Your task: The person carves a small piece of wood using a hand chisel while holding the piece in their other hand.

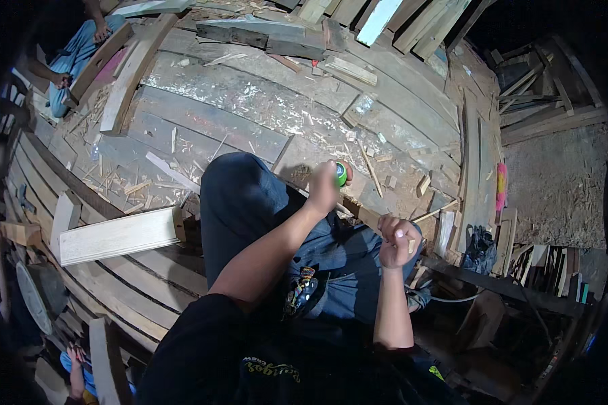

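Note:
My left hand (325, 187), partly smeared by motion, is closed round a round green object (342, 175) above the plank floor, just past my bent knee. I cannot make out its exact kind. My right hand (398, 240) is raised over my other knee with its fingers curled in. A small pale bit shows at its palm, too little to name. Between the two hands a brown wooden strip (361, 212) lies at the edge of my lap. Beside the right hand a thin wooden stick (438, 210) slants away; whether the fingers touch it is unclear.
Wood chips and offcuts litter the plank floor (209, 121). A pale moulded board (121, 235) lies at left across slats. Thick beams (250, 35) lie at the far side. Another person's hand (62, 80) rests by a beam at far left. A black plastic bag (480, 250) sits at right.

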Action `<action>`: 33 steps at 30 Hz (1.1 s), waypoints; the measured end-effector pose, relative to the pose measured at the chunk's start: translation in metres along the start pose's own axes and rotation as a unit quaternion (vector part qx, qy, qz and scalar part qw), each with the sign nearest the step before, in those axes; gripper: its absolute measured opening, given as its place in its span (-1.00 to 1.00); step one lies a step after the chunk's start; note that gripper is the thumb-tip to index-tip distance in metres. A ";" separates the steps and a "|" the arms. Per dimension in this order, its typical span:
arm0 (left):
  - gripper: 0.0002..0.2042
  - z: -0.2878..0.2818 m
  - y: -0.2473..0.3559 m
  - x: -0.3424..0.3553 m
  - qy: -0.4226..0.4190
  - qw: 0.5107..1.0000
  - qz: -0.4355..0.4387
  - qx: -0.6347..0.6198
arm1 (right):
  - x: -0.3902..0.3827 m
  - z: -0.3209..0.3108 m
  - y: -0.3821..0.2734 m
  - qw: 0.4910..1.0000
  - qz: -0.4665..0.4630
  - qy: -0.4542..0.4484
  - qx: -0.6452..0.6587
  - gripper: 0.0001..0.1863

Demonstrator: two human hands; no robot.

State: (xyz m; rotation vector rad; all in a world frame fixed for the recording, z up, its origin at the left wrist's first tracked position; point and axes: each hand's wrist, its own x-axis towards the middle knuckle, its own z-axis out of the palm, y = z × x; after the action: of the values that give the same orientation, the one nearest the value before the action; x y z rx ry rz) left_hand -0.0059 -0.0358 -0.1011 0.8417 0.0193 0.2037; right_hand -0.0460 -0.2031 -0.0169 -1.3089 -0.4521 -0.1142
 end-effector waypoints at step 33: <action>-0.25 0.008 0.045 -0.010 -0.023 0.999 0.005 -0.039 | 0.017 0.013 0.005 0.999 0.016 -0.025 0.035 -0.59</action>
State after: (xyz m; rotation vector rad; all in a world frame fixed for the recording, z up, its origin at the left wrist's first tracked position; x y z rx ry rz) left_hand -0.0223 -0.0139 -0.0629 0.7685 -0.0359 0.1933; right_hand -0.0318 -0.1865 -0.0127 -1.2523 -0.4737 -0.0377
